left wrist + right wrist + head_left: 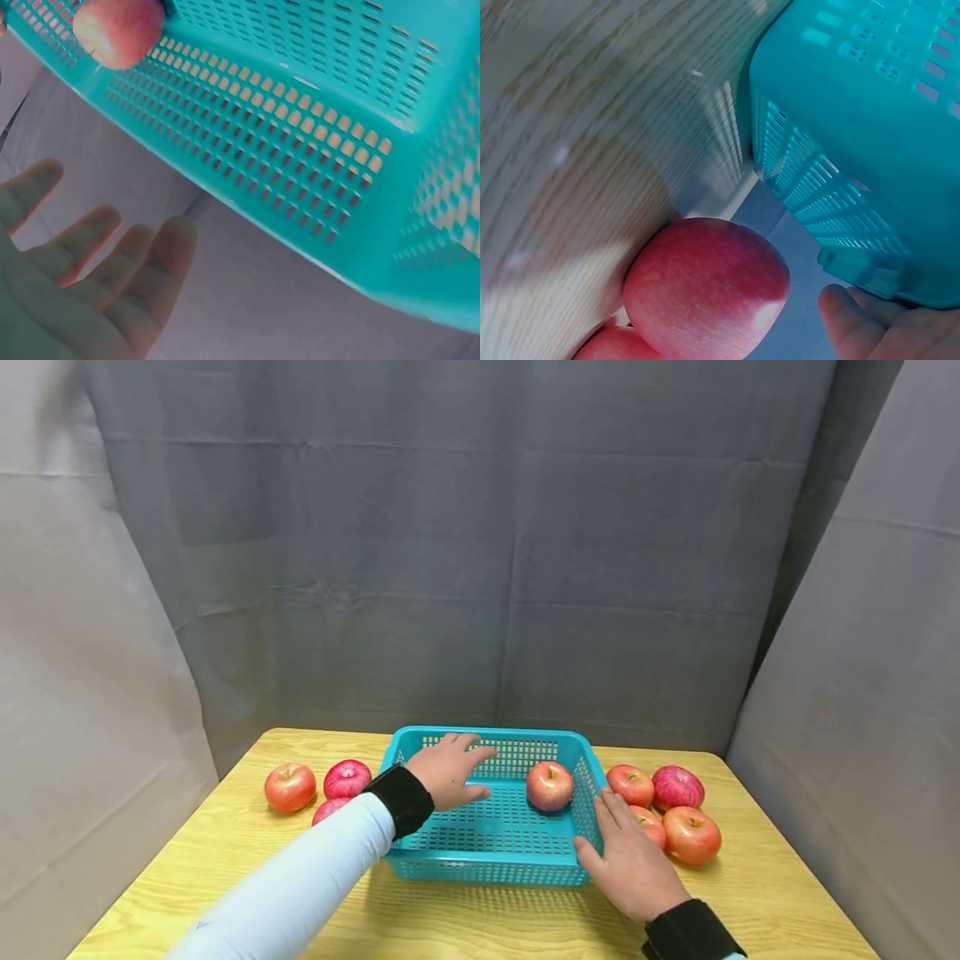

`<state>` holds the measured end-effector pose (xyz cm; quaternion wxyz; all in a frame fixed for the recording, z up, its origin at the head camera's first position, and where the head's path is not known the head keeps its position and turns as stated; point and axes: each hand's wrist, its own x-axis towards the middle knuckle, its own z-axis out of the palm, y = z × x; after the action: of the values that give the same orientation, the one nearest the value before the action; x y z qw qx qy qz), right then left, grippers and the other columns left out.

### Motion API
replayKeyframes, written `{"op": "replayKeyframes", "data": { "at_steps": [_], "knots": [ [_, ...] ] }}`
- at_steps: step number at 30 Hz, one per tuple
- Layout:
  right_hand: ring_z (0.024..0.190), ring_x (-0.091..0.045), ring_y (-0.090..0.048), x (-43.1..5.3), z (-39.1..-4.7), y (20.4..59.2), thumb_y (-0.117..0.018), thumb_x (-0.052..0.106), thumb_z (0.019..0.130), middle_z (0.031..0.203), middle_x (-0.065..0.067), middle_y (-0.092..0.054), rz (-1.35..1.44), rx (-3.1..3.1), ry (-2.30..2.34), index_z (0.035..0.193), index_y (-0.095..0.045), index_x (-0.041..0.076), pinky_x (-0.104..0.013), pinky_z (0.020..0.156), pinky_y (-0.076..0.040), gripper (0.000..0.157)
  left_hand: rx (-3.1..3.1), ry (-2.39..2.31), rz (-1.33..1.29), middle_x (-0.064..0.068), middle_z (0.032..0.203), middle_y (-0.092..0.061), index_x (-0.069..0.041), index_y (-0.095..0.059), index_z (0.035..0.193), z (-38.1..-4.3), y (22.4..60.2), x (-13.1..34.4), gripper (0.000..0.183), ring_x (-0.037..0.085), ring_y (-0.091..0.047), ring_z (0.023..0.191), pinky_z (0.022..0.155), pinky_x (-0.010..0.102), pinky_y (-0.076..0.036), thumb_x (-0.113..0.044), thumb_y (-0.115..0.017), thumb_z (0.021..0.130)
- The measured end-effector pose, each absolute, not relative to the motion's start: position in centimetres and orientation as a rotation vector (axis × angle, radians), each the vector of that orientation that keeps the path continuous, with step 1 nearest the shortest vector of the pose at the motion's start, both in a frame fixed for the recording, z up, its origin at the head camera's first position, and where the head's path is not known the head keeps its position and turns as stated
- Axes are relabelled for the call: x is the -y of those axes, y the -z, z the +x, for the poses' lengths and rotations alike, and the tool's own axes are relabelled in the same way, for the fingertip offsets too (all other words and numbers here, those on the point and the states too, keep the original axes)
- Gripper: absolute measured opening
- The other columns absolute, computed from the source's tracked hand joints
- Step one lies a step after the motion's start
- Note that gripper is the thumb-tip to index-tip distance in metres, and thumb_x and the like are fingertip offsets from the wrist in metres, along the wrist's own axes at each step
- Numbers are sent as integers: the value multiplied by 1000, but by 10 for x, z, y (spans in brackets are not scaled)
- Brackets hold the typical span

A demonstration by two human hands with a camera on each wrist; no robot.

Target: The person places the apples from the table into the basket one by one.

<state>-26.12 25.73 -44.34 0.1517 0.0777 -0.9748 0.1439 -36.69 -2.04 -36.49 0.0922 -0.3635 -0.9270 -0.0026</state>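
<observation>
A turquoise plastic basket (491, 870) with perforated walls stands on the table, one red-yellow apple (550, 787) inside towards its right side. My left hand (450, 771) is over the basket's left part, fingers spread and holding nothing. In the left wrist view the fingers (150, 277) stretch out beside the basket wall (247, 112). My right hand (637, 864) is at the basket's right front corner, its straight fingertips right at the rim and its thumb pointing to the front. The right wrist view has fingers (847, 322) close by the basket's edge (870, 277).
To the right of the basket sit several apples (692, 836), including a darker red one (678, 787). Left of it are an orange-red apple (290, 787) and two pinkish-red ones (347, 778), one partly behind my left arm. Grey cloth (450, 568) hangs behind the wooden table (247, 852).
</observation>
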Motion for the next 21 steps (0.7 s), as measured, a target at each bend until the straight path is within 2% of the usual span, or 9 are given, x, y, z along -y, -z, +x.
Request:
{"op": "replayKeyframes", "data": {
  "at_steps": [9, 16, 21],
  "knots": [
    [136, -33, -18, -260, -261, 442, -39, 62, 94, 151, -19, -25, 218, 2808, -418, 142, -35, -4, -57, 104, -31, 81, 2763, 57, -1040, 9, 143, -40, -24, -41, 143, -364, 359, 51, 62, 27, -34, 128, 96, 42, -45, -50, -60, 89],
    [136, -33, -18, -260, -261, 443, -39, 61, 94, 151, -19, -25, 223, 2799, -412, 142, -36, -4, -57, 104, -31, 81, 2747, 103, -1021, 12, 141, -42, -19, -44, 141, -363, 359, 76, 61, 29, -36, 125, 87, 44, -51, -45, -63, 89],
    [136, -33, -18, -261, -262, 442, -37, 63, 94, 151, -20, -25, 220, 2818, -420, 142, -34, -4, -57, 104, -31, 83, 2764, 105, -971, 13, 142, -41, -19, -44, 141, -360, 356, 95, 61, 30, -37, 125, 89, 43, -49, -46, -62, 89]
  ]
}}
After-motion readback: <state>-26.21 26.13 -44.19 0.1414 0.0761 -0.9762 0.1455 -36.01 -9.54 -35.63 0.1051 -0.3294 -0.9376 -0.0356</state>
